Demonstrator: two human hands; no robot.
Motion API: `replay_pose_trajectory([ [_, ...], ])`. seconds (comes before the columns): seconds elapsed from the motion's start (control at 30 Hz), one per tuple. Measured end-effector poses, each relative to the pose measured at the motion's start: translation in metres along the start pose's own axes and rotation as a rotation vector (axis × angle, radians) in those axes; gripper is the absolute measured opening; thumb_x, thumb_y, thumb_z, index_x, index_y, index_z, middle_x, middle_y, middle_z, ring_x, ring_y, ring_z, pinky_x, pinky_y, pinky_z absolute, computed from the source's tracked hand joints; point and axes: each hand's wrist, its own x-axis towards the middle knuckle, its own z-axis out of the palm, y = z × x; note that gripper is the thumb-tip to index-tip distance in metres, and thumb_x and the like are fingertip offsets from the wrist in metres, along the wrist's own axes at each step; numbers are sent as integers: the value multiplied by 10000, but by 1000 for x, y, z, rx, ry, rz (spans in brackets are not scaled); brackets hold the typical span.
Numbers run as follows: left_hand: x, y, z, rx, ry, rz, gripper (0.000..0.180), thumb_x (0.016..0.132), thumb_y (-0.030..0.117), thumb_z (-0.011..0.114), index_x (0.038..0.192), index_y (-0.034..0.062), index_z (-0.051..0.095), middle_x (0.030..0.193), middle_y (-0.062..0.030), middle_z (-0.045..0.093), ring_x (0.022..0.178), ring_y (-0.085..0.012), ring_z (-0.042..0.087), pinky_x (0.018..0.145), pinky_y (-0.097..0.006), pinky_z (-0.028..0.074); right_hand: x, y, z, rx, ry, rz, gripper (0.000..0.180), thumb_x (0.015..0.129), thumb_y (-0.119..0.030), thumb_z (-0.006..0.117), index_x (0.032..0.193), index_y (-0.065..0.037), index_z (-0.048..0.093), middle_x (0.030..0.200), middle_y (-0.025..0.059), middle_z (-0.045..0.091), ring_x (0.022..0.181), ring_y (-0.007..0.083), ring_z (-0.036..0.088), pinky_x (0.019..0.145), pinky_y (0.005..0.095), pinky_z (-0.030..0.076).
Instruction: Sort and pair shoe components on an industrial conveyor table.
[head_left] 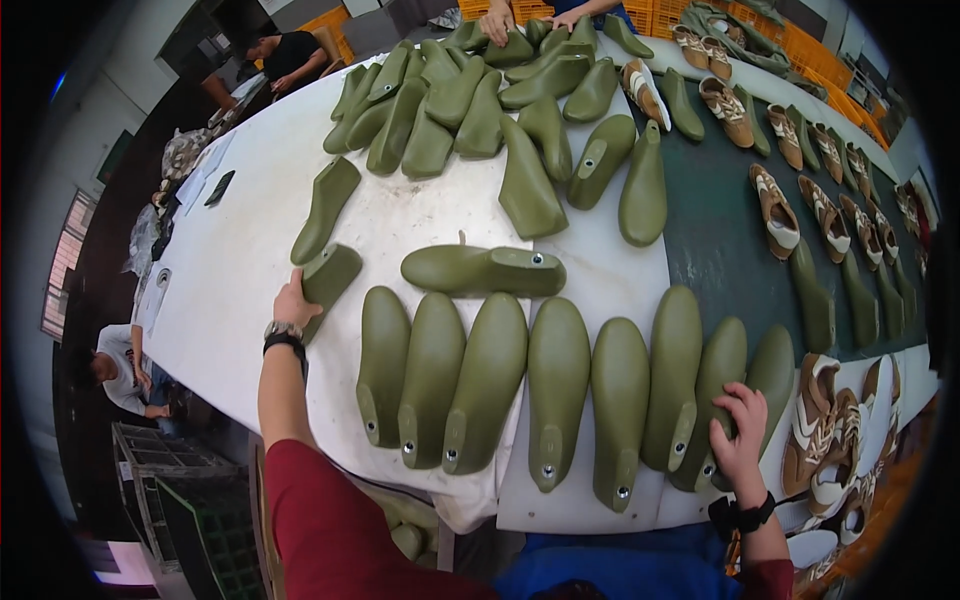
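Note:
Several olive-green shoe lasts lie in a row along the near edge of a white table (240, 230). My left hand (295, 300) grips one green last (330, 275) at the left end of the row, next to another last (325, 208). My right hand (738, 435) rests with curled fingers on a last (715, 385) near the right end of the row. One last (485, 270) lies crosswise above the row.
A heap of green lasts (470, 95) covers the far table. Brown-and-white shoes (775, 205) lie on a dark green belt (720, 250) at right. Another person's hands (497, 20) work at the far end. People sit at left (120, 375); a wire crate (165, 480) stands below.

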Motion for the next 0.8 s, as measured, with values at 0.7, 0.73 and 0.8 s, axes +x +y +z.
replay_pose_trajectory([
  [0.7, -211, 29, -46, 24, 30, 853, 364, 760, 4, 515, 1112, 90, 542, 1207, -169, 504, 1079, -346, 518, 895, -363, 455, 1, 3, 5, -7, 78, -119, 215, 695, -106, 610, 903, -54, 592, 1065, 103, 570, 999, 297, 524, 925, 391, 358],
  [0.73, -205, 20, -46, 126, 115, 813, 407, 760, -23, 498, 1146, 99, 538, 1225, -170, 498, 1085, -345, 517, 905, -369, 449, 1, 1, 6, -1, 71, -103, 213, 696, -104, 608, 903, -54, 592, 1065, 104, 570, 999, 299, 524, 925, 393, 358],
  [0.8, -178, 7, -50, 114, 235, 575, 511, 715, -94, 457, 1197, 66, 517, 1222, -205, 508, 1113, -365, 502, 938, -398, 429, 1, 2, 6, 10, 44, -76, 223, 697, -113, 614, 913, -63, 594, 1078, 99, 565, 1026, 290, 519, 964, 420, 329],
])
